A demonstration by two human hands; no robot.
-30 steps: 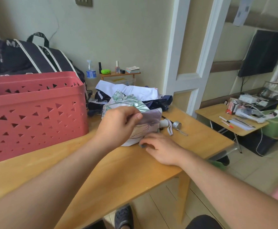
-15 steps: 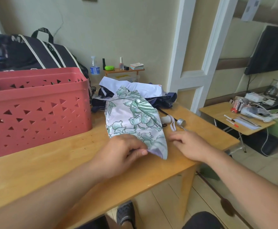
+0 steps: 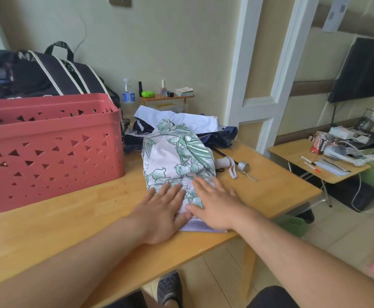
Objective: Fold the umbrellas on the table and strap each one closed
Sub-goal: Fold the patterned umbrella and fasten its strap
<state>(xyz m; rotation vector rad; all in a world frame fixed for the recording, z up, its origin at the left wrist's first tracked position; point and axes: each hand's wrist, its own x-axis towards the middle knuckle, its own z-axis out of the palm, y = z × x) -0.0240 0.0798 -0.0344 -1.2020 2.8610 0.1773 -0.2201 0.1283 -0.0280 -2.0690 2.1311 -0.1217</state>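
Observation:
A pale lilac umbrella with green leaf print [image 3: 177,158] lies flattened on the wooden table [image 3: 81,216], its canopy pointing toward me. My left hand [image 3: 161,210] and my right hand [image 3: 215,203] both rest flat on its near end, fingers spread, palms down. Its white handle with a wrist strap [image 3: 225,163] pokes out on the right side. Behind it lie a white umbrella [image 3: 181,118] and a dark navy umbrella [image 3: 221,136], both loosely crumpled.
A large red perforated basket [image 3: 48,147] stands on the table's left. A dark duffel bag [image 3: 41,74] sits behind it. A small metal cap [image 3: 243,166] lies right of the handle. The table's right edge drops off near a low side table [image 3: 315,161].
The left hand let go of the fabric it had pinched and lifted. The canopy now lies spread flat, and both hands have moved onto its near end, palms down.

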